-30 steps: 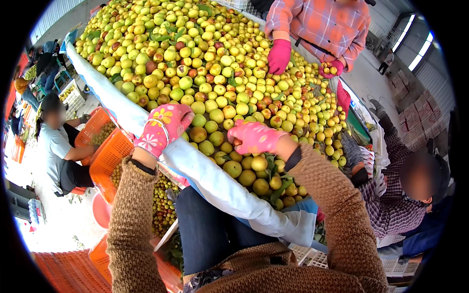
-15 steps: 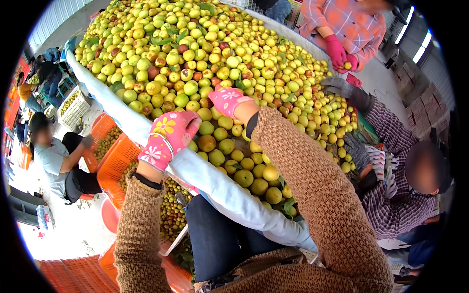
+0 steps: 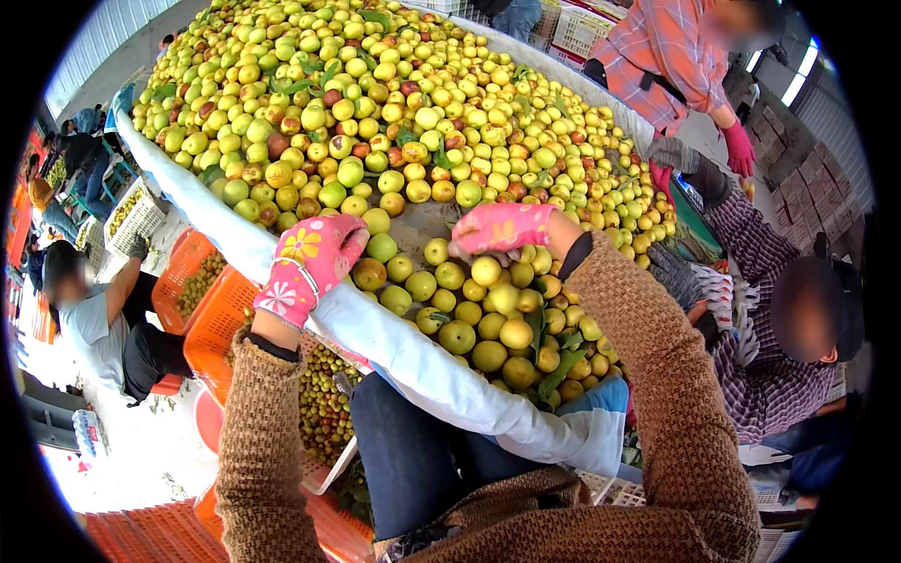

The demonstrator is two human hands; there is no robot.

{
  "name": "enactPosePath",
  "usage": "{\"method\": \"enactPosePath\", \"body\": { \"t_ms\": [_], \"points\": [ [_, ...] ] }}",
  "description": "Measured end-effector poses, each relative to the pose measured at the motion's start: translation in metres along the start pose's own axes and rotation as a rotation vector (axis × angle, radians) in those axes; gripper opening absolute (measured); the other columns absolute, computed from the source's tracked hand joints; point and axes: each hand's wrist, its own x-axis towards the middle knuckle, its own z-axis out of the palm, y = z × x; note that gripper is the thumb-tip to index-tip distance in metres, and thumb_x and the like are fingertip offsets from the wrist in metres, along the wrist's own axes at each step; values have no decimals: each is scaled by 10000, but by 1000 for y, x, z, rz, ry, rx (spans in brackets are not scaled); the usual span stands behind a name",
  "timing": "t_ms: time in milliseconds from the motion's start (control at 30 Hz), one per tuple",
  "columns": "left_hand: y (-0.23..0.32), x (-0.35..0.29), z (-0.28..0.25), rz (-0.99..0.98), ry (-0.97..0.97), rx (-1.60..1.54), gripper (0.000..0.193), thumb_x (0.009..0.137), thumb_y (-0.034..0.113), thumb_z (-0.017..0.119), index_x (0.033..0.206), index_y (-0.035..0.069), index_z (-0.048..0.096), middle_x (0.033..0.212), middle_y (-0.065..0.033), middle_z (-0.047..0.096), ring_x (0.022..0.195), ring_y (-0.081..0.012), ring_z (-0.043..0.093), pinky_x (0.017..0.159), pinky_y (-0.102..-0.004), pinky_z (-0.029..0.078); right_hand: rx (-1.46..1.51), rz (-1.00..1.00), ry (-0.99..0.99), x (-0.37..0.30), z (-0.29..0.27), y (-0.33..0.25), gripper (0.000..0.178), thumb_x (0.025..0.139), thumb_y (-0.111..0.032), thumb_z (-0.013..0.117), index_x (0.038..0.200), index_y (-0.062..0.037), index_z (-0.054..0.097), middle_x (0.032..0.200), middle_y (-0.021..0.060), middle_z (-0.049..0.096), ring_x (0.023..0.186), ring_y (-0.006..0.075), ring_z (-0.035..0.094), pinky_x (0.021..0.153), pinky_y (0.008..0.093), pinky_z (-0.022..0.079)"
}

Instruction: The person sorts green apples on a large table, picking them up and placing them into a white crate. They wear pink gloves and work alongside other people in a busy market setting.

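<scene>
A large heap of yellow-green jujubes, some blotched reddish brown, lies on a cloth-edged sorting table. My left hand, in a pink flowered glove, is curled over the pile's near edge, just above the pale cloth rim. Its fingers are bent together; whatever they hold, if anything, is hidden. My right hand, gloved alike, reaches over the middle of the pile with its fingers bent down onto loose jujubes. No fruit shows gripped in it. A bare patch of table surface lies between my hands.
Orange crates with fruit stand at the left, beside a seated person. Below the rim, a container of small jujubes sits by my knee. Across on the right, a person in grey gloves and another in pink gloves are close to the pile.
My right hand has moved right and toward me, and jujubes have shifted to the near right. The bare patch behind it has grown. My left hand has barely moved.
</scene>
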Motion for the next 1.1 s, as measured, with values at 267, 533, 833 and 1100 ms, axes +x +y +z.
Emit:
{"method": "enactPosePath", "body": {
  "t_ms": [267, 533, 833, 1100],
  "points": [
    [8, 1, -6, -50, -37, -35, 222, 853, 216, 580, 987, 67, 677, 935, -139, 669, 852, -329, 639, 737, -411, 506, -614, 29, 703, 83, -22, 10, 284, 853, -142, 521, 1100, -95, 651, 1185, 135, 592, 1006, 270, 624, 780, 399, 521],
    [2, 3, -3, -26, -3, -56, 207, 856, 252, 587, 936, 86, 680, 886, -125, 670, 802, -335, 632, 683, -432, 504, -619, 327, 421, 110, -40, 4, 305, 850, -283, 560, 1030, -80, 700, 1092, 102, 666, 960, 296, 646, 761, 441, 527],
    [5, 2, -6, -70, -37, -35, 217, 855, 235, 577, 949, 65, 673, 833, -144, 669, 786, -335, 636, 694, -425, 499, -514, 398, 112, 46, -21, -24, 473, 755, -418, 636, 1089, -84, 667, 1078, 102, 663, 939, 305, 633, 766, 463, 503],
    [2, 0, -5, -60, -34, -9, 232, 848, 243, 577, 966, 67, 671, 841, -155, 667, 800, -342, 636, 704, -428, 500, -239, 417, -55, 33, -2, -1, 409, 778, -410, 642, 969, -51, 681, 876, 86, 667, 707, 227, 633, 581, 365, 499]
  ]
}}
